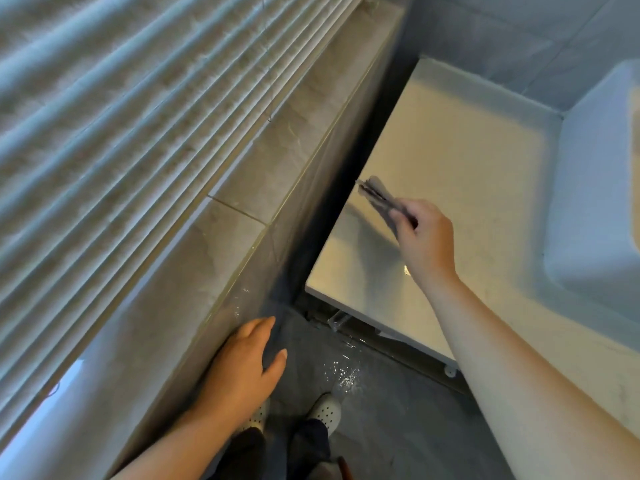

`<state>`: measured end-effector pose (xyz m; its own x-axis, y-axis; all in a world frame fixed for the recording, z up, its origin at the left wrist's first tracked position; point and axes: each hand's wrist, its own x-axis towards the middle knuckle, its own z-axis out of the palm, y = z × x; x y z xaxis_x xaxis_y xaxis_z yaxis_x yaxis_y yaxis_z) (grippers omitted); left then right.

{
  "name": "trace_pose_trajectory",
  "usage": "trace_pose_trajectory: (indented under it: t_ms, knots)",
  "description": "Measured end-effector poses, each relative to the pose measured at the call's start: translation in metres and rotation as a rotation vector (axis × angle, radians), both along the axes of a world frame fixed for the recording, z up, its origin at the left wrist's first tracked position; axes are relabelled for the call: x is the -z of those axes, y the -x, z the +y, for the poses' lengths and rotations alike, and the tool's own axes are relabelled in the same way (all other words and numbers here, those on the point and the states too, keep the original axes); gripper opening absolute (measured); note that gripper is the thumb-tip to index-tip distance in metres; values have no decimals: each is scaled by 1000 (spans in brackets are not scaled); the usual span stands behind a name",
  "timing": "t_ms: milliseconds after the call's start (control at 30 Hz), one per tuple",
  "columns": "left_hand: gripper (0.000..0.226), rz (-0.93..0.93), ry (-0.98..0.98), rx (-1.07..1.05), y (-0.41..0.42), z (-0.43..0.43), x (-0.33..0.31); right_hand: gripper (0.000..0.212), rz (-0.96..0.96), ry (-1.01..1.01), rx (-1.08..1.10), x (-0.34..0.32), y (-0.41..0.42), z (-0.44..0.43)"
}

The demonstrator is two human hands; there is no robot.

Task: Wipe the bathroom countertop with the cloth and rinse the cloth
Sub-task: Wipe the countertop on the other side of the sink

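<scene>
The right hand (424, 237) grips the grey cloth (377, 195), which juts forward over the countertop (467, 150).

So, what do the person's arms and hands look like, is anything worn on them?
The left forearm and the right forearm are bare, with no sleeve in view. The left hand and the right hand wear no gloves. No watch or bracelet shows on either wrist, and no ring is visible.

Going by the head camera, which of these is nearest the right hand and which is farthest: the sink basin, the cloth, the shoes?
1. Cloth, gripped in the right hand.
2. Sink basin, along the counter to the right.
3. Shoes, down on the floor.
</scene>
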<state>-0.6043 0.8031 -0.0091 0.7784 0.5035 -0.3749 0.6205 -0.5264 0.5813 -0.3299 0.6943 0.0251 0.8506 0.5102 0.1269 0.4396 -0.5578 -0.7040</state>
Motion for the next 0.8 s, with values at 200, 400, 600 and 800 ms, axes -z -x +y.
trace_pose_trajectory:
  t_ms: [200,400,600,800]
  knots:
    - [60,-29,-10,4,-15,2,-5,21,-19,98,1,45,6,4]
    - [61,-46,-57,51,-31,6,-8,21,50,134,-126,40,93,-36]
    - [63,-92,-62,217,-46,3,-11,19,369,-18,9,4,114,-81]
    - [67,-147,-178,473,-68,-9,-3,15,-25,-32,428,-1,41,-136]
